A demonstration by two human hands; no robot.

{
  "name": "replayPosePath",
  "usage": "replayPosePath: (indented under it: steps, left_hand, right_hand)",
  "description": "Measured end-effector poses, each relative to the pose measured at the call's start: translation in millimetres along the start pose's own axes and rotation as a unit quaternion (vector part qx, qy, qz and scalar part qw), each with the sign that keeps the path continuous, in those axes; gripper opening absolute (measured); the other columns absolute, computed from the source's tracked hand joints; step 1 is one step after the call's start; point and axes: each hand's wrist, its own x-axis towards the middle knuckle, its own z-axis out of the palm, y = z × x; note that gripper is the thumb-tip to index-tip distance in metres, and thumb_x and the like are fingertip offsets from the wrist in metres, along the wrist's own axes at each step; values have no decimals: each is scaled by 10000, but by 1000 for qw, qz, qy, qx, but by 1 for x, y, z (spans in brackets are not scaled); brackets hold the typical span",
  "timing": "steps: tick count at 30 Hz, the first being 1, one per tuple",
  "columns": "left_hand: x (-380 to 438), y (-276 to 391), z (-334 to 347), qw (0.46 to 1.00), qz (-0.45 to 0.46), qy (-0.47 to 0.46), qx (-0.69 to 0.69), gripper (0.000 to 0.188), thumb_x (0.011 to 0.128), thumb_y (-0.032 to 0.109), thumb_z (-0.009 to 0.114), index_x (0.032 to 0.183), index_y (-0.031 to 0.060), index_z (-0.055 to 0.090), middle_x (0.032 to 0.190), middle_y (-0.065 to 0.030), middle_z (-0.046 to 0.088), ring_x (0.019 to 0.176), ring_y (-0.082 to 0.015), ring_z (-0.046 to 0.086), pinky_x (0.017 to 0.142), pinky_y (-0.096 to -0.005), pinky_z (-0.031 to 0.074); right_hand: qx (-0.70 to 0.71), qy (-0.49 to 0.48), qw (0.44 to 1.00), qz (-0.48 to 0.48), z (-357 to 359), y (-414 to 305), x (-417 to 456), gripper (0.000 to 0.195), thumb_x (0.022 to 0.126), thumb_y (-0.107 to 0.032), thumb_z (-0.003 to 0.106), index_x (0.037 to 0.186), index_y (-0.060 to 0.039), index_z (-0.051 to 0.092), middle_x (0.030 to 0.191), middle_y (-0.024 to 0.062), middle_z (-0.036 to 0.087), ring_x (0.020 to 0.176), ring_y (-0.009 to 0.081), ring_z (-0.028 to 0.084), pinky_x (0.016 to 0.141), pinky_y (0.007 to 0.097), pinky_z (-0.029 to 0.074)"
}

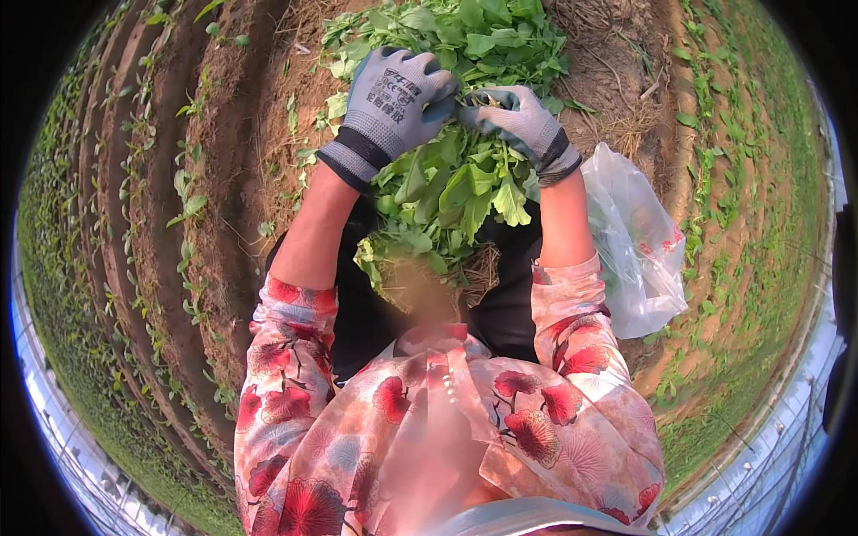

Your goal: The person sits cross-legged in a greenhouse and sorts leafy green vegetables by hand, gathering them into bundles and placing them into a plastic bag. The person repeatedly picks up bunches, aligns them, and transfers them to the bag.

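Note:
My left hand (399,100), in a grey knitted glove bearing print, has its fingers curled at the stem end of a bunch of leafy greens (462,184). My right hand (513,124), gloved alike, pinches the stems from the other side, and the two hands' fingertips meet there. Leaves of the bunch hang down towards me between my forearms. The stems are mostly hidden behind the gloves. Just beyond my hands lies a heap of similar loose greens (479,40) on the soil.
A clear plastic bag (633,241) with red print lies beside my right forearm. Planted rows (191,201) run along the left, with more green rows (730,174) on the right. Dry straw (627,134) is scattered on the bare soil (295,134).

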Motion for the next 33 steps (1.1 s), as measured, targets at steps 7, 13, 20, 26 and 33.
replayPosePath:
  steps: [7, 13, 20, 26, 33]
  left_hand:
    - [-5, -57, 0, 734, -279, 265, -559, 126, 861, 64, 552, 945, -5, 616, 863, -20, 622, 692, -56, 517, 636, -197, 418]
    - [-23, -62, -1, 804, -93, 101, -578, 793, 794, 233, 662, 1404, 30, 198, 1419, -151, 266, 1330, -224, 242, 1068, -362, 243]
    - [-56, 84, -52, 668, -67, -29, -741, 928, 653, 84, 721, 1410, 33, 187, 1273, -87, 452, 1149, -181, 464, 970, -318, 377]
    - [-50, 124, -40, 713, -29, 3, -700, 928, 647, 87, 791, 1378, 51, 221, 1207, -70, 476, 1053, -167, 512, 882, -315, 455]
    - [-35, 208, -53, 664, -29, -65, -744, 1181, 500, 406, 877, 1379, 46, 175, 1256, -113, 417, 1094, -221, 505, 920, -369, 450]
  right_hand:
    - [99, -108, 989, 20, 6, -12, -3, 208, 751, -150, 678, 883, 4, 630, 723, -18, 607, 601, 40, 524, 557, 184, 410]
    - [84, 33, 996, 18, -7, -29, -27, 263, 728, -199, 733, 890, -12, 645, 689, -8, 615, 557, 30, 529, 494, 153, 392]
    - [180, 168, 958, -150, 29, -81, -84, 191, 745, -227, 716, 803, -54, 659, 622, -39, 581, 489, -2, 456, 432, 148, 309]
    - [218, 170, 934, -228, 13, -93, -124, 168, 826, -175, 628, 929, -45, 654, 664, -65, 578, 472, -24, 395, 411, 139, 262]
    - [321, 149, 888, -294, -18, -97, -199, 563, 907, -449, 471, 1232, 11, 470, 1087, 64, 572, 926, 115, 550, 825, 258, 456]
